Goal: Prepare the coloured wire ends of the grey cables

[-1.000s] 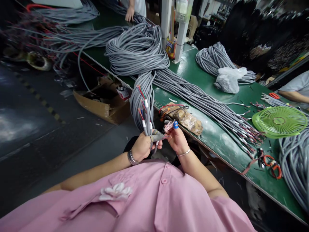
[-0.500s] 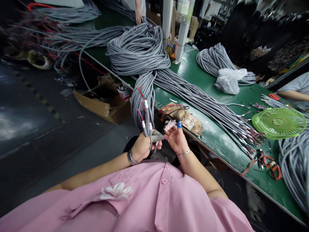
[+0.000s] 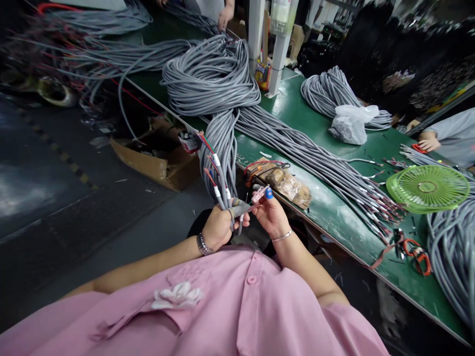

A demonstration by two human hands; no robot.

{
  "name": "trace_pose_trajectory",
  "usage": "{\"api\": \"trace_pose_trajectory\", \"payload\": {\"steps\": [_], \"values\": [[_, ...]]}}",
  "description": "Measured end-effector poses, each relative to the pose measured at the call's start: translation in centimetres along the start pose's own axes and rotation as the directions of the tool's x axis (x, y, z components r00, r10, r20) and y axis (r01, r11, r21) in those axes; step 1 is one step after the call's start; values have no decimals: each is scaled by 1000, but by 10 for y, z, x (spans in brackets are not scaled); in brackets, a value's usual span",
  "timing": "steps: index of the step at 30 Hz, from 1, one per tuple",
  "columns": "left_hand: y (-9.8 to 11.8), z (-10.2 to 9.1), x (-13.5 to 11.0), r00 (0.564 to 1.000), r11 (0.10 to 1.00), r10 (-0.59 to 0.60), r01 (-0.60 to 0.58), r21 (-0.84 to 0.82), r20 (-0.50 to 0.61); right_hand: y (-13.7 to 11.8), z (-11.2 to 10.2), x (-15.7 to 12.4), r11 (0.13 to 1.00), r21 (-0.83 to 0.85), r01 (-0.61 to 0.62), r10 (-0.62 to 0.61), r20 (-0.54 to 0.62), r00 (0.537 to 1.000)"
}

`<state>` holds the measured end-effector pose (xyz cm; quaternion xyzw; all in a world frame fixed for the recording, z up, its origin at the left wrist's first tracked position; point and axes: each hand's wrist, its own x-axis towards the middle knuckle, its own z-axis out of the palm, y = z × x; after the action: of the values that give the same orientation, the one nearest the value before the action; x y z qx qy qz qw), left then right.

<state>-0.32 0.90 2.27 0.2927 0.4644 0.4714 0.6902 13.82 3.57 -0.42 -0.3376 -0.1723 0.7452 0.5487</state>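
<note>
Still, left hand (image 3: 218, 227) and right hand (image 3: 272, 217) on the same cable end (image 3: 239, 208).

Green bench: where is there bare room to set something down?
Bare: the strip between the long cable bundle and the far coil; the front edge between the wrapped block and the orange-handled tool. Crowded: the heaped coils, and around the green fan. Left hand and right hand hold hanging cables off the edge.

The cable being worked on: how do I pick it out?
Find the long green table; a grey cable bundle hangs over its near edge. The cable end meant juts from the left hand, its thin wires pinched by the right hand.
</note>
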Motion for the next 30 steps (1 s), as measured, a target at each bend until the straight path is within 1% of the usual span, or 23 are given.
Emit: {"api": "trace_pose_trajectory", "payload": {"steps": [4,9,13,15,17,19,22,25,27,30], "values": [[-1,2,4,1000,1000,8,-8,-7,-5,0,0,1,999,33,9,-9,13,1000],[-4,2,6,1000,999,29,-29,37,2,0,1,2,999,29,24,-26,43,999],[-7,-3,5,999,997,32,-34,67,33,2,-1,0,996,84,-7,4,43,999],[-8,-7,2,998,996,45,-49,75,45,1,-5,-1,994,108,-32,24,73,997],[-8,-10,-2,997,995,58,-62,77,53,0,-9,-2,994,96,-56,46,106,993],[-7,-12,-5,996,994,65,-69,84,56,-3,-14,-5,995,41,-86,81,127,989],[-8,-15,-7,996,991,74,-79,105,49,-7,-20,-12,985,-101,-142,155,141,978],[-13,-17,-5,994,986,89,-97,135,60,-9,-20,-22,960,-242,-139,181,161,970],[-18,-18,-3,992,981,102,-112,157,74,-9,-16,-28,934,-349,-83,144,152,978],[-22,-20,-3,988,972,112,-131,195,105,-8,-6,-34,863,-500,74,-10,130,991]]}}
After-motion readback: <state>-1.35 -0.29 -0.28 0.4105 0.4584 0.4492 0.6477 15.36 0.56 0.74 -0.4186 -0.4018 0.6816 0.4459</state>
